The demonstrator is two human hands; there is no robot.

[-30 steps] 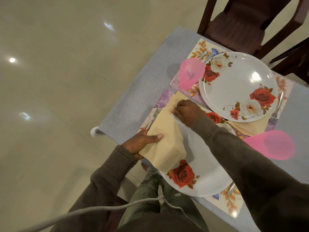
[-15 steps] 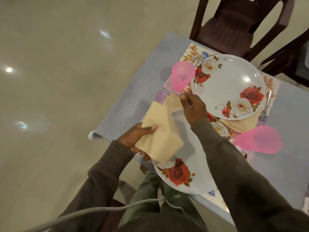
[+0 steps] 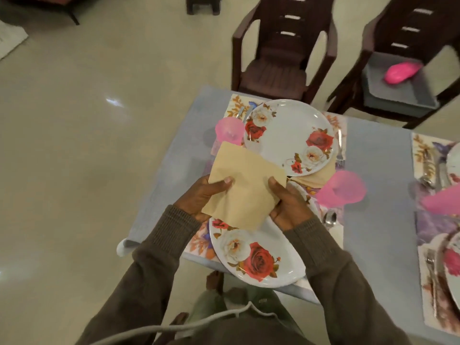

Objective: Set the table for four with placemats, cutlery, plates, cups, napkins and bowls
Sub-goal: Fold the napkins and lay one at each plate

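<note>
Now: a beige napkin held up in both your hands

Leftmost on the table (image 3: 373, 185), a pink cup (image 3: 228, 131) stands at the far plate's (image 3: 290, 136) left edge, on a floral placemat (image 3: 236, 105); you cannot tell whether anything is in it. Your left hand (image 3: 201, 199) grips the beige napkin (image 3: 245, 185) by its left edge, thumb pressed flat on top and fingers curled beneath. The napkin hangs above the near plate (image 3: 254, 257) and hides its far part. That plate carries nothing on the part that shows, only its printed roses. The far plate is likewise bare, with a second folded napkin (image 3: 321, 176) tucked under its near edge. Your right hand (image 3: 290, 207) pinches the held napkin's right edge, thumb on top. Just right of it a second pink cup (image 3: 344, 188) stands on the table, blurred, contents unclear, with a spoon (image 3: 329, 219) near it. Further right, another setting shows placemats, cutlery and part of a plate (image 3: 453, 165). On the far right chair, a grey tray (image 3: 398, 90) holds a pink object (image 3: 400, 72).
</note>
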